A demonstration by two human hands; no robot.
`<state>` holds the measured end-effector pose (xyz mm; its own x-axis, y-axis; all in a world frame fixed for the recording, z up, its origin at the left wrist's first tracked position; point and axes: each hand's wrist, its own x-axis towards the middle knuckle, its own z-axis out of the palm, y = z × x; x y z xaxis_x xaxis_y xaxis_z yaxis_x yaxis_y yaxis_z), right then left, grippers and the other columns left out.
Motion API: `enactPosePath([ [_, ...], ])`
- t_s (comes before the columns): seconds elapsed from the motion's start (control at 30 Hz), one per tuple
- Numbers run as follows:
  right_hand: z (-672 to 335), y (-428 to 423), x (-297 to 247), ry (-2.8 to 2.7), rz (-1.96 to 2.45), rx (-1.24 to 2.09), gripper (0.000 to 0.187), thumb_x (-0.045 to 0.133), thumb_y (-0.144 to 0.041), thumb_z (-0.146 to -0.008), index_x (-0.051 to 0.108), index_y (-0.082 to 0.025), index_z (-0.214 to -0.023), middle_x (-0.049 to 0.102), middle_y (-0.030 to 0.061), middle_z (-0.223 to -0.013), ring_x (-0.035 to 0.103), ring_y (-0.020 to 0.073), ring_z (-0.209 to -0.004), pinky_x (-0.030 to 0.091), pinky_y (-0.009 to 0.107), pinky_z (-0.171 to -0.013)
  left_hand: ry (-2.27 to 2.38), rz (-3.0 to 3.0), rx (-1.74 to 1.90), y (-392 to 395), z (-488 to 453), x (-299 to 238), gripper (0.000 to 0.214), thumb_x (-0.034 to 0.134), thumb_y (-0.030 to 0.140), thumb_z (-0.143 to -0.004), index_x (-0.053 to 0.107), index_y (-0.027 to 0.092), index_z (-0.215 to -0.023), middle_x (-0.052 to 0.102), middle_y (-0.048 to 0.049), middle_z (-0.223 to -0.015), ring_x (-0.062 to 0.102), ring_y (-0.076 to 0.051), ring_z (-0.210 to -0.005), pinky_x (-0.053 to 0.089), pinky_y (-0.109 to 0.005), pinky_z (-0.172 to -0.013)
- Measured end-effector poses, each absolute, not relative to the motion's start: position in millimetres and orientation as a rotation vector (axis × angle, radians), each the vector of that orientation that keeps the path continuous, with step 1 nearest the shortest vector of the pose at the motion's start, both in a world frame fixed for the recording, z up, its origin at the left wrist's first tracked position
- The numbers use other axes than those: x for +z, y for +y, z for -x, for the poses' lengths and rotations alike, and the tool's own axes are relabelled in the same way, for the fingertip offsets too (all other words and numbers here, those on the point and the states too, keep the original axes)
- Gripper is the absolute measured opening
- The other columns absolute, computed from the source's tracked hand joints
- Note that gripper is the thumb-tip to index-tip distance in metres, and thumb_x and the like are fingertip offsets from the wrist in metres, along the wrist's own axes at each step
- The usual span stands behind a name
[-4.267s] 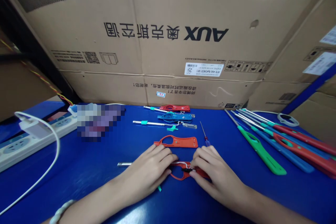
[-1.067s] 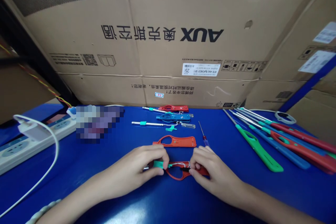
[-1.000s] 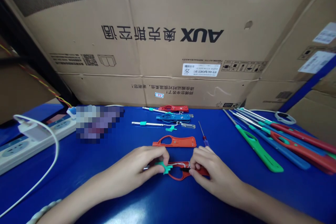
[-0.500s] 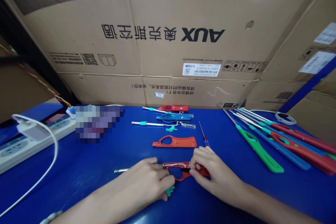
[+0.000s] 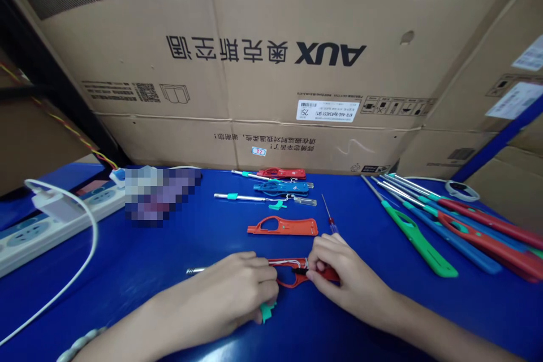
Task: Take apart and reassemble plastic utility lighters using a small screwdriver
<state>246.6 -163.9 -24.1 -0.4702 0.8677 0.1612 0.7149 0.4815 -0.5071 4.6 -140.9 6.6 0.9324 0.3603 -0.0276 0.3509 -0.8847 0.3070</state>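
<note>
Cardboard stands behind the blue table, framed almost as it was a second ago. On the table, the left hand has changed its pose: a second ago its thumb and forefinger pinched the green piece in plain view, whereas now it lies knuckles-up across the left end of the orange shell, fingers curled down. The right hand stays at the shell's other side, fingertips closed on the black piece. Metal tube, covered a second ago at its far left end, now pokes out beyond the left hand; its middle is hidden. White wires run along the shell's upper edge between the hands. Only part of the green piece shows below the left fingers, so I cannot tell whether they grip it.
</note>
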Motion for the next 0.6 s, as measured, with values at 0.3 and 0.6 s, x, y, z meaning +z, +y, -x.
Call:
enactPosePath([
  [0.3, -248.1, -165.3, -23.2, -2.342, 1.311, 0.528, 0.014, 0.054, -0.009, -0.086, 0.053, -0.020, -0.077, 0.054, -0.0017, -0.075, 0.049, 0.0149, -0.072, 0.036, 0.030, -0.073, 0.648, -2.648, 0.346, -123.0, -12.0, -0.8, 0.007, 0.052, 0.011, -0.093, 0.054, 0.017, -0.091, 0.060, -0.0015, -0.092, 0.056, -0.017, -0.086, 0.041, -0.030, -0.081],
  [0.6, -248.3, -167.9, -23.1, -2.360, 1.302, 0.517, 0.015, 0.053, -0.011, -0.089, 0.052, -0.019, -0.077, 0.054, -0.0013, -0.075, 0.048, 0.0151, -0.070, 0.036, 0.030, -0.072, 0.651, -2.654, 0.404, -121.0, -25.3, -15.4, 0.006, 0.053, 0.010, -0.092, 0.055, 0.016, -0.094, 0.057, -0.0029, -0.093, 0.052, -0.018, -0.086, 0.040, -0.029, -0.081],
])
